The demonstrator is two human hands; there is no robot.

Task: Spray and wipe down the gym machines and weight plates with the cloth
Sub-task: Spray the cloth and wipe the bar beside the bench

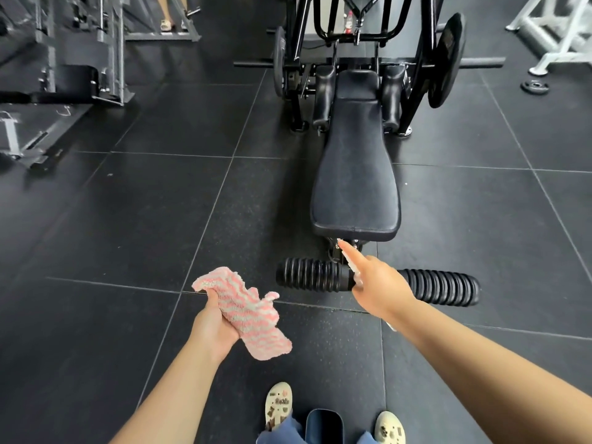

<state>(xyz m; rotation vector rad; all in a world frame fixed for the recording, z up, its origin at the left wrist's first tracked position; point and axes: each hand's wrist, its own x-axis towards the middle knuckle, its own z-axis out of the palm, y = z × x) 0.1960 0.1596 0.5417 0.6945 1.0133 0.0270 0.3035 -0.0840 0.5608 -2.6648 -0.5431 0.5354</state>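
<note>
Left hand [214, 326] fingers grasping pink striped cloth [246, 312]; right hand [381, 291] fingers clenched round spray bottle [349, 259], aimed at black padded bench [355, 174]

No text, label, brand or number can be read anywhere here. The large weight plate [446, 59] on the machine's right side carries raised markings on its face — too blurred to make out. The small bottle [349, 22] behind the frame has a reddish label, but it is too small to tell any lettering — nothing else bears signs.
</note>
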